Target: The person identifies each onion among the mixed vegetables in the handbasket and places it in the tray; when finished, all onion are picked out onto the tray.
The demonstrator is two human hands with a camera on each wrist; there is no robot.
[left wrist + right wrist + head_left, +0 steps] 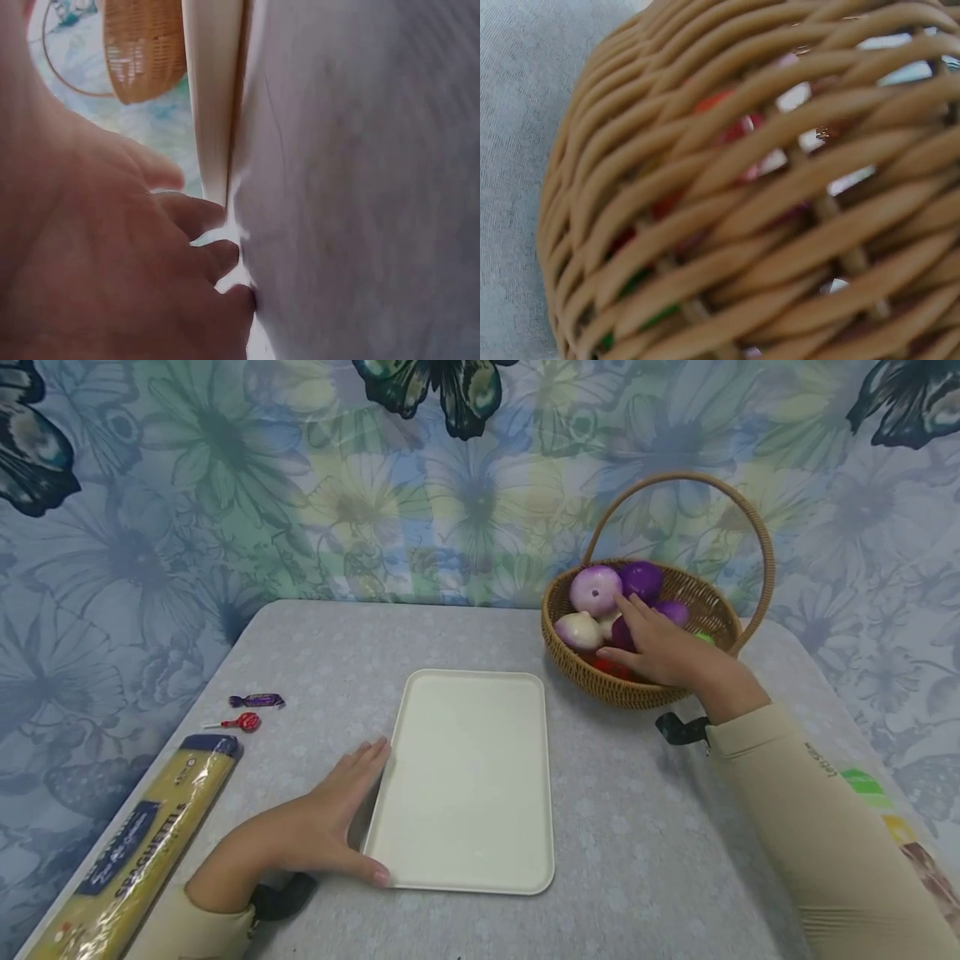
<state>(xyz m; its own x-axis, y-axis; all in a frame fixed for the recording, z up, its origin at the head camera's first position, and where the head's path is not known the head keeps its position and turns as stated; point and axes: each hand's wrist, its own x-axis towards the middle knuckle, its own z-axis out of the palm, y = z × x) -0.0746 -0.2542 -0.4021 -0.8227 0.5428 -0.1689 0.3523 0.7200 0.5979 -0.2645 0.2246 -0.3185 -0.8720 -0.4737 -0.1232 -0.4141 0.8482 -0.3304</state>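
A wicker basket (592, 681) with a tall handle stands at the back right, holding several round purple and whitish pieces like onions (579, 631), plus a red piece (611, 668). Over its contents reaches my right hand (667, 647), fingers and thumb extended; whether the fingertips touch anything is unclear. In the right wrist view, the basket's weave (780, 180) hides that hand. A cream rectangular tray (465, 785) lies mid-table. Along its left edge rests my left hand (322, 827), fingers spread, thumb by the near corner. In the left wrist view, its fingertips meet the tray's side (214, 97).
On the left lie a yellow spaghetti pack (150, 843), a red lollipop (247, 722) and a purple wrapped candy (257, 701). A colourful item (866, 789) is partly hidden behind the right sleeve. A floral cloth (300, 527) hangs behind the table.
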